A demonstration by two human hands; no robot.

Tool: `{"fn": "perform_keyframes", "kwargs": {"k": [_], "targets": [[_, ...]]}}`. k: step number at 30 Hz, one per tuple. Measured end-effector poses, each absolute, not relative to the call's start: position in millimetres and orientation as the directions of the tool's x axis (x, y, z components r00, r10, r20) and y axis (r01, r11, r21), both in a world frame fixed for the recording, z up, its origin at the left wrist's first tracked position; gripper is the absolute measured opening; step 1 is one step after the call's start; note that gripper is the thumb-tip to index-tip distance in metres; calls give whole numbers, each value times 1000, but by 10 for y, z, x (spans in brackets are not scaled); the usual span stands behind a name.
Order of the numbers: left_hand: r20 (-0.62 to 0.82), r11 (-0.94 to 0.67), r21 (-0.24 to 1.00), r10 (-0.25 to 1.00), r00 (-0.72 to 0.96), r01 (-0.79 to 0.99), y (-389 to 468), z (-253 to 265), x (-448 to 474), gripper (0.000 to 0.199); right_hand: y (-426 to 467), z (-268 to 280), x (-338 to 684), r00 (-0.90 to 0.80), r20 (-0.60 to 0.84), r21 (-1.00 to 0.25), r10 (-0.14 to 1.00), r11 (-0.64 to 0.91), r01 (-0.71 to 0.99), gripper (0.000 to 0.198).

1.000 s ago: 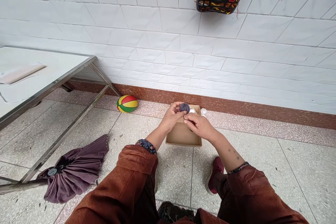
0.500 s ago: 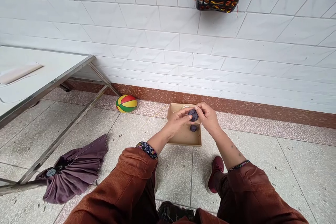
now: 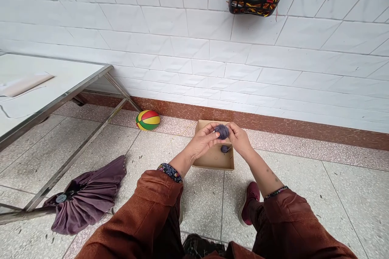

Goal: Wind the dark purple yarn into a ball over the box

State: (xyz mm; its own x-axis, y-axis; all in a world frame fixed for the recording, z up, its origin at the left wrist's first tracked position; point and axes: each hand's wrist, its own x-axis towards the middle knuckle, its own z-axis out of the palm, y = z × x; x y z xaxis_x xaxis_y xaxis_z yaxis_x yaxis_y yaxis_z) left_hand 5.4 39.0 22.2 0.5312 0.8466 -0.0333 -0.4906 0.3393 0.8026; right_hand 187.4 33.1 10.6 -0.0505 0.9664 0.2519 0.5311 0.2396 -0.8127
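A small ball of dark grey-purple yarn (image 3: 221, 131) is held up between my two hands, above a shallow cardboard box (image 3: 209, 161) on the floor. My left hand (image 3: 203, 142) grips the ball from its left side, thumb in front and fingers behind. At the ball's right edge, my right hand (image 3: 240, 139) is closed with thumb and fingertips pinched; a strand there is too fine to make out. A second, smaller dark yarn ball (image 3: 225, 149) lies inside the box, below my hands.
A striped ball (image 3: 148, 120) rests by the wall, beside a metal-framed table (image 3: 91, 75). A folded purple umbrella (image 3: 88, 198) lies on the floor at left. High on the tiled wall hangs a black basket (image 3: 252, 8) with colourful contents.
The yarn ball has turned in my left hand and shows a different side. My right hand has shifted slightly lower, beside the ball. The camera view has moved a little.
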Motion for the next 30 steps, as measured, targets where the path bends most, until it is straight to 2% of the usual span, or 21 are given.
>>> {"fn": "perform_keyframes", "kwargs": {"k": [5, 10, 15, 18, 21, 23, 26, 30], "targets": [[-18, 319, 782, 870, 492, -535, 415, 259, -11, 39, 313, 25, 1849, -113, 223, -765, 968, 245, 596, 25], [-39, 258, 817, 917, 397, -516, 499, 218, -92, 42, 278, 2, 1810, -208, 210, -724, 955, 295, 623, 23], [11, 74, 939, 970, 244, -336, 623, 126, -157, 45, 178, 230, 1781, -399, 176, -801, 900, 367, 474, 23], [60, -10, 981, 965, 256, -192, 619, 96, -150, 51, 131, 398, 1813, -346, 171, -910, 923, 282, 303, 25], [55, -10, 994, 916, 398, -113, 528, 112, -112, 57, 159, 458, 1877, -230, 165, -971, 959, 199, 134, 28], [67, -3, 992, 854, 515, -124, 454, 145, -81, 57, 211, 421, 1917, -129, 157, -982, 979, 169, 86, 30], [132, 17, 970, 799, 586, -242, 402, 196, -40, 52, 283, 293, 1932, -33, 148, -973, 988, 151, 173, 32], [170, 17, 909, 898, 407, -417, 493, 201, -33, 48, 277, 129, 1843, -95, 188, -887, 978, 211, 411, 29]]}}
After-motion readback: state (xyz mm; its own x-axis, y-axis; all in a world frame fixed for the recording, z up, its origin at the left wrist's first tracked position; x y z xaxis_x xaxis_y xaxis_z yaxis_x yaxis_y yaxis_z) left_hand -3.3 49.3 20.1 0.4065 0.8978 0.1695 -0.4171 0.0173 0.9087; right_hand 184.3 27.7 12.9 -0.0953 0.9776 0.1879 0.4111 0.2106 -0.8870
